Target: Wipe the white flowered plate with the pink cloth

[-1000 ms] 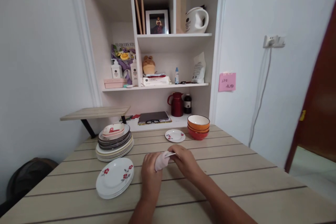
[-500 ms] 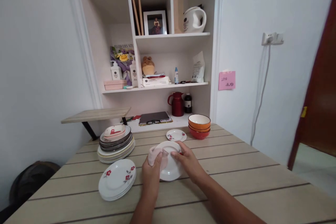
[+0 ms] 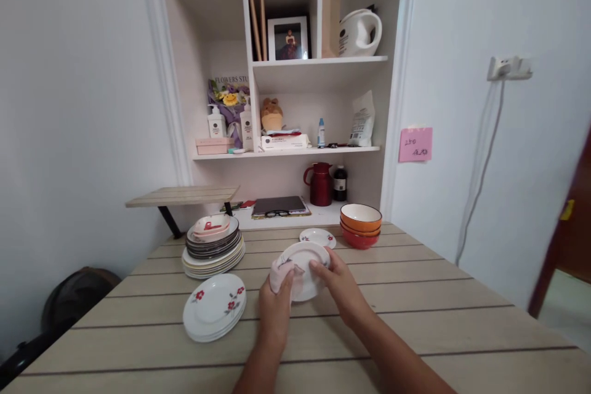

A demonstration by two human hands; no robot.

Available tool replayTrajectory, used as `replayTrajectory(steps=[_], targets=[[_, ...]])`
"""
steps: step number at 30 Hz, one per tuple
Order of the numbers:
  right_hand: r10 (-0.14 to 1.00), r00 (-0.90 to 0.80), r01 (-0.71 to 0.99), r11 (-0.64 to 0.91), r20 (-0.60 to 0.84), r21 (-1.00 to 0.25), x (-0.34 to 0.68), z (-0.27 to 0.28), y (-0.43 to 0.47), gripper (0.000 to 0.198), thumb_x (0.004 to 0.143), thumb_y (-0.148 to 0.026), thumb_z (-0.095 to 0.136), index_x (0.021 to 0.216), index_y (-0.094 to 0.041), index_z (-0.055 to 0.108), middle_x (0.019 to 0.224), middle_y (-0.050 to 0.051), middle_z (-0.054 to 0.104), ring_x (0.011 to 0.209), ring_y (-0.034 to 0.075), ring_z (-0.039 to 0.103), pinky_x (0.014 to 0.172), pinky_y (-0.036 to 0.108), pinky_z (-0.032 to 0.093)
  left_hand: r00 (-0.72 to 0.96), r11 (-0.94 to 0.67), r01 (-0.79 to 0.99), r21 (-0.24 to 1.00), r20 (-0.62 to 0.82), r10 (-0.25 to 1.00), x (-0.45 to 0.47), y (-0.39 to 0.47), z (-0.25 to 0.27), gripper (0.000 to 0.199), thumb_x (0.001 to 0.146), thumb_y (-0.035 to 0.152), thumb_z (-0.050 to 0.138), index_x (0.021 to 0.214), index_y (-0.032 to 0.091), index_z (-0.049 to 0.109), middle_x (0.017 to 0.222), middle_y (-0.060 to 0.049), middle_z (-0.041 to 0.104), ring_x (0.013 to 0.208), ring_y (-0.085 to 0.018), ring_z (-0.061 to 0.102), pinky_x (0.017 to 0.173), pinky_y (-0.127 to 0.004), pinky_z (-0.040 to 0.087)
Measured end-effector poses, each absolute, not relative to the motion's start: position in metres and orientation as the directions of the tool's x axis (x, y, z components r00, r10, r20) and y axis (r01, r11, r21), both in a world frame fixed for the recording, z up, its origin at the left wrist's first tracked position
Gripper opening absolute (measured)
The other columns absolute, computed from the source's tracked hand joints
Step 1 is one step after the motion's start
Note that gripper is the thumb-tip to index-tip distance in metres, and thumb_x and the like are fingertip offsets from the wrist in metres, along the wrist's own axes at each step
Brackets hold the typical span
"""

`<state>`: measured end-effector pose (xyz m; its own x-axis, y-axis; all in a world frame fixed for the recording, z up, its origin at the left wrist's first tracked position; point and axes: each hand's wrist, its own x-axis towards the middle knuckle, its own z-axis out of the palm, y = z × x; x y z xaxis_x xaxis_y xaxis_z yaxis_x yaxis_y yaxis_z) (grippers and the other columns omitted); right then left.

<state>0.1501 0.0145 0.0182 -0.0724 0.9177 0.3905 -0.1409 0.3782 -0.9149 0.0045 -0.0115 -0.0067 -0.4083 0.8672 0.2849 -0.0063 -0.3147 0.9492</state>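
Note:
A white plate (image 3: pixel 308 283) is held tilted above the table, between both hands. My right hand (image 3: pixel 339 283) grips its right edge, thumb on the upper face and fingers behind the rim. My left hand (image 3: pixel 276 295) is closed on a pale pink cloth (image 3: pixel 279 272), which lies pressed against the plate's left side. To the left rests a stack of white plates (image 3: pixel 215 308) with red flowers. Just beyond the held plate, a small flowered plate (image 3: pixel 317 237) lies flat on the table.
At the back left stands a taller stack of plates (image 3: pixel 213 265) topped by small dishes (image 3: pixel 211 226), near a raised wooden shelf (image 3: pixel 182 196). Orange and red bowls (image 3: pixel 361 226) are stacked at the back right. Behind the slatted table (image 3: pixel 415 320), a red jug (image 3: pixel 320 184) sits by a laptop (image 3: pixel 279 205).
The view has swung slightly left, so the scene sits further right. The held plate is tilted a little differently, and both hands keep their hold on plate and cloth.

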Motion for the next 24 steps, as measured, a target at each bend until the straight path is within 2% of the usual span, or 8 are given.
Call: replayTrajectory(steps=[2, 4, 6, 8, 14, 18, 22, 24], targets=[[0.861, -0.028, 0.078, 0.508, 0.507, -0.858, 0.154, 0.017, 0.018, 0.032, 0.078, -0.029, 0.063, 0.108, -0.02, 0.061, 0.099, 0.005, 0.069, 0.087, 0.024, 0.061, 0.075, 0.034, 0.047, -0.413, -0.37, 0.094, 0.924, 0.374, 0.83, 0.003, -0.01, -0.009, 0.029, 0.073, 0.036, 0.071, 0.093, 0.014, 0.075, 0.09, -0.011, 0.077, 0.085, -0.027, 0.072, 0.078, -0.034, 0.054], [0.773, -0.029, 0.269, 0.617, 0.634, -0.74, 0.157, 0.015, 0.02, 0.036, 0.078, -0.02, 0.058, 0.113, -0.021, 0.06, 0.112, 0.007, 0.066, 0.099, 0.026, 0.06, 0.082, 0.037, 0.048, -0.375, -0.45, 0.222, 0.865, 0.502, 0.779, 0.002, -0.009, -0.012, 0.022, 0.074, 0.028, 0.069, 0.093, 0.016, 0.074, 0.09, -0.009, 0.077, 0.085, -0.025, 0.071, 0.079, -0.034, 0.053], [0.686, -0.078, 0.388, 0.689, 0.724, -0.612, 0.159, 0.014, 0.019, 0.041, 0.08, -0.014, 0.052, 0.119, -0.023, 0.057, 0.119, 0.008, 0.063, 0.108, 0.025, 0.058, 0.088, 0.038, 0.047, -0.31, -0.536, 0.336, 0.775, 0.628, 0.714, 0.001, -0.008, -0.014, 0.019, 0.078, 0.022, 0.064, 0.094, 0.018, 0.073, 0.093, -0.008, 0.075, 0.087, -0.024, 0.069, 0.081, -0.034, 0.052], [0.635, -0.133, 0.463, 0.718, 0.761, -0.519, 0.161, 0.014, 0.017, 0.04, 0.083, -0.011, 0.048, 0.121, -0.023, 0.055, 0.117, 0.008, 0.064, 0.106, 0.023, 0.06, 0.089, 0.037, 0.048, -0.25, -0.598, 0.431, 0.676, 0.726, 0.64, -0.001, -0.008, -0.015, 0.02, 0.081, 0.019, 0.06, 0.097, 0.02, 0.071, 0.095, -0.007, 0.074, 0.089, -0.023, 0.068, 0.082, -0.035, 0.052], [0.648, -0.241, 0.74, 0.604, 0.722, -0.295, 0.168, 0.027, 0.011, 0.014, 0.087, -0.018, 0.058, 0.1, -0.023, 0.061, 0.098, 0.006, 0.071, 0.09, 0.026, 0.065, 0.076, 0.036, 0.049, -0.101, -0.645, 0.634, 0.427, 0.872, 0.478, -0.008, -0.009, -0.015, 0.02, 0.083, 0.013, 0.058, 0.099, 0.021, 0.068, 0.091, -0.006, 0.071, 0.086, -0.023, 0.066, 0.079, -0.037, 0.052], [0.683, -0.344, 0.811, 0.562, 0.645, -0.162, 0.17, 0.042, 0.002, 0.029, 0.083, -0.014, 0.063, 0.109, -0.025, 0.059, 0.118, 0.006, 0.067, 0.093, 0.026, 0.066, 0.075, 0.034, 0.048, -0.089, -0.634, 0.677, 0.374, 0.896, 0.434, -0.011, -0.009, -0.013, 0.023, 0.082, 0.009, 0.055, 0.099, 0.02, 0.066, 0.091, -0.006, 0.071, 0.085, -0.023, 0.066, 0.076, -0.037, 0.053], [0.706, -0.355, 0.858, 0.506, 0.613, -0.086, 0.17, 0.049, -0.007, 0.026, 0.086, -0.011, 0.056, 0.106, -0.027, 0.061, 0.128, 0.006, 0.062, 0.099, 0.025, 0.065, 0.075, 0.033, 0.048, -0.027, -0.625, 0.704, 0.336, 0.893, 0.449, -0.009, -0.011, -0.01, 0.028, 0.081, 0.005, 0.052, 0.099, 0.021, 0.066, 0.09, -0.005, 0.071, 0.084, -0.024, 0.065, 0.074, -0.038, 0.052], [0.7, -0.342, 0.874, 0.483, 0.627, -0.062, 0.168, 0.049, -0.009, 0.036, 0.085, -0.007, 0.053, 0.113, -0.027, 0.06, 0.133, 0.007, 0.059, 0.102, 0.026, 0.064, 0.077, 0.034, 0.047, 0.023, -0.63, 0.71, 0.316, 0.883, 0.469, -0.007, -0.013, -0.009, 0.032, 0.081, 0.004, 0.052, 0.103, 0.022, 0.066, 0.093, -0.005, 0.071, 0.086, -0.024, 0.065, 0.076, -0.039, 0.052]])
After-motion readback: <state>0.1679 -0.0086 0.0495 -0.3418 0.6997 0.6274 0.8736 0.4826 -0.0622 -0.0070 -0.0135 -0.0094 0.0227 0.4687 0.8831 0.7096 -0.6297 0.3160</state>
